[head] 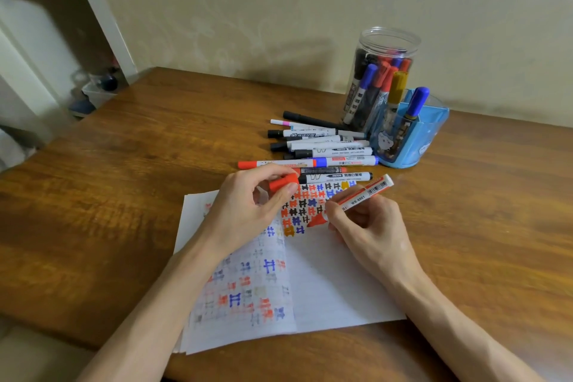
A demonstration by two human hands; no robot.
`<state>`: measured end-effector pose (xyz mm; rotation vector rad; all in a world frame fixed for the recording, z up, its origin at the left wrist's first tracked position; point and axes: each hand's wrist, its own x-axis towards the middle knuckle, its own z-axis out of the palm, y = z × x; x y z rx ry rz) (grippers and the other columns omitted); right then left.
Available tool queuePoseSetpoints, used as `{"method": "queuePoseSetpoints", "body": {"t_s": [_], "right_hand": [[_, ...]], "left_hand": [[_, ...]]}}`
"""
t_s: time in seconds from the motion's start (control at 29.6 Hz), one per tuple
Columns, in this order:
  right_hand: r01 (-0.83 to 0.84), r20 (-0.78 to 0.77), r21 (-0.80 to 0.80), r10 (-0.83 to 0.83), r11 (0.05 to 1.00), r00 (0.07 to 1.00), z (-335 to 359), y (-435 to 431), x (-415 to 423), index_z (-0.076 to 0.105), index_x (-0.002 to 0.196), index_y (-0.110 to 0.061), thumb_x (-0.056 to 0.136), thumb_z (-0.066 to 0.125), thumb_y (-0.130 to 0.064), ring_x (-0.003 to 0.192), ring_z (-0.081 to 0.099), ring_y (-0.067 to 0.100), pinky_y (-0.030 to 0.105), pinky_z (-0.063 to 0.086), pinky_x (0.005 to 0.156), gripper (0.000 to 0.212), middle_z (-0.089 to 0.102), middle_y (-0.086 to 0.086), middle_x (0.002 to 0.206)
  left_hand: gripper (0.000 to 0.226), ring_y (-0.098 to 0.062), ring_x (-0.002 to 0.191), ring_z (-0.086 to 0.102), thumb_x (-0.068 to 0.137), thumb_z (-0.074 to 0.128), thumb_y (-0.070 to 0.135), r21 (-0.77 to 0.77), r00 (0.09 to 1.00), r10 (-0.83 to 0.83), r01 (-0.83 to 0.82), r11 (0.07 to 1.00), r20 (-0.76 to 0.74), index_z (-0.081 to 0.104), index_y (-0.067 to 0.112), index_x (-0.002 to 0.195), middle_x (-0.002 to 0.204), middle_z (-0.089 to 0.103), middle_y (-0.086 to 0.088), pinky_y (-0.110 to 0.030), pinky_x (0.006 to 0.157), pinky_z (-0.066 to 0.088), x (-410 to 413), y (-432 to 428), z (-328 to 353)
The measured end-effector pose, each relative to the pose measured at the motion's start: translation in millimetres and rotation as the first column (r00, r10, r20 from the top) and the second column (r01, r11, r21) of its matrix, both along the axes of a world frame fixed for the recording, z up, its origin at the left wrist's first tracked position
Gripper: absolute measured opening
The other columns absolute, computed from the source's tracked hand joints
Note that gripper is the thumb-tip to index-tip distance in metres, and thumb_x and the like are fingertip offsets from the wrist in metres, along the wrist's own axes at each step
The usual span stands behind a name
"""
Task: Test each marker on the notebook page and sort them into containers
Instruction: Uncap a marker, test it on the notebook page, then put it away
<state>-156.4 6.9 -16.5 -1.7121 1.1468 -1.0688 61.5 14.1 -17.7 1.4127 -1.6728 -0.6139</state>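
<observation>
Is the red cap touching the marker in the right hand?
Apart. The head view shows the red cap pinched in the left hand, with marked page between it and the red marker in the right hand.

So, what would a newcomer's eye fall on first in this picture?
The hands at the centre: the right hand holds an uncapped red marker, tip down at the notebook page, while the left hand pinches the red cap. Then the rows of red, blue and black test marks at the page's top, and behind them loose markers, a clear jar and a blue holder at the back right.
</observation>
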Motion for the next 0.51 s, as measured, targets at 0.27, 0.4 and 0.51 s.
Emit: {"method": "queuePoseSetpoints", "body": {"t_s": [0.27, 0.4, 0.51], "right_hand": [[-0.008, -0.065, -0.067, 0.004, 0.998, 0.998, -5.0, -1.0, -0.7, 0.072, 0.089, -0.025, 0.095, 0.072, -0.022, 0.077, 0.074, 0.001, 0.016, 0.055, 0.064, 0.006, 0.078, -0.022, 0.088], [0.022, -0.065, -0.083, -0.027, 0.996, 0.998, -3.5, -1.7, -1.6, 0.069, 0.081, -0.028, 0.095, 0.072, -0.016, 0.067, 0.069, -0.001, 0.010, 0.048, 0.059, 0.018, 0.075, -0.024, 0.077], [0.017, -0.036, -0.049, -0.019, 0.999, 0.999, -2.7, -1.2, -2.4, 0.067, 0.076, -0.027, 0.097, 0.070, -0.011, 0.063, 0.068, -0.002, 0.010, 0.048, 0.057, 0.026, 0.072, -0.024, 0.070]], "left_hand": [[0.026, 0.005, 0.111, 0.063, 0.097, 0.066, 0.037, 0.008, 1.000, 0.002, -0.002, 1.000, -0.013, 0.071, 0.028, 0.121, 0.113, 0.068, 0.024, -0.032, 0.077, 0.063, -1.0, 1.4, -1.0], [0.028, 0.003, 0.113, 0.064, 0.097, 0.066, 0.039, 0.018, 1.000, -0.004, 0.004, 1.000, -0.028, 0.071, 0.026, 0.122, 0.116, 0.069, 0.020, -0.033, 0.076, 0.064, -0.7, 1.1, -1.8], [0.027, 0.006, 0.112, 0.063, 0.097, 0.066, 0.038, 0.015, 1.000, -0.004, 0.004, 1.000, -0.019, 0.070, 0.028, 0.121, 0.113, 0.067, 0.025, -0.031, 0.077, 0.063, -0.8, 1.7, -2.1]]}}
